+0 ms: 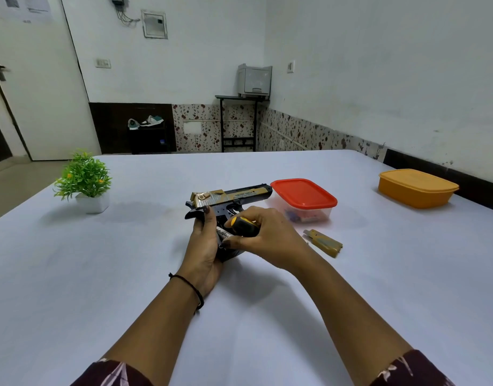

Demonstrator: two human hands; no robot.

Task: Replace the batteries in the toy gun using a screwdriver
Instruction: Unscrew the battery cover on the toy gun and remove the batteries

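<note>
A black and gold toy gun (228,199) stands on its grip in the middle of the table, barrel pointing right. My left hand (205,243) grips its handle from the left, thumb up near the hammer. My right hand (263,235) grips a screwdriver with a black and yellow handle (244,225), held against the gun's grip; its tip is hidden. A white label with black print (222,232) shows on the grip between my hands. A gold magazine-like piece (323,243) lies on the table to the right.
A clear box with a red lid (303,194) sits just behind the right hand, small items inside. An orange lidded box (418,186) stands far right. A small potted plant (85,181) is at the left. The table (128,274) wears a white cloth.
</note>
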